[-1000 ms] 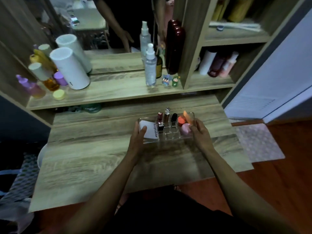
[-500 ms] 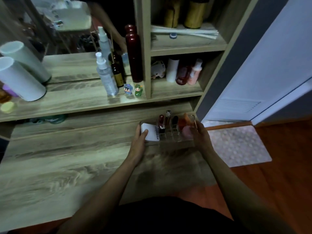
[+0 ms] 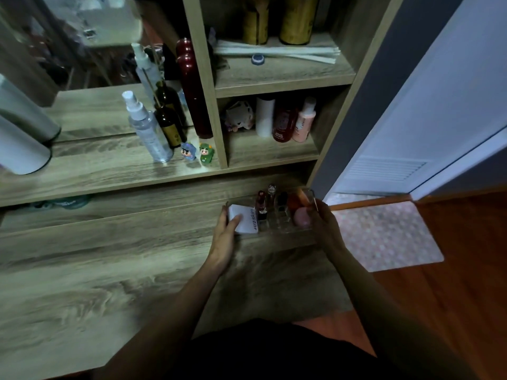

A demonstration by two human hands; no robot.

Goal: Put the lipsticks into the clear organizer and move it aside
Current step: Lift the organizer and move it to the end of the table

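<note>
At far right corner of wooden desk [image 3: 109,270], clear organizer [image 3: 277,218] w/ lipsticks [image 3: 261,205] standing upright is sitting; left hand [image 3: 226,237] is clamping its left end, right hand [image 3: 325,226] is gripping right end, fingers curled on rim

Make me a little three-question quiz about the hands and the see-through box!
1. True or false: both hands hold the clear organizer.
2. Which hand touches the white packet? A) left hand B) right hand
3. Fill in: the two small toy figures stand on the shelf beside a clear ____ bottle.

Key: 1 true; 2 A; 3 spray
</note>
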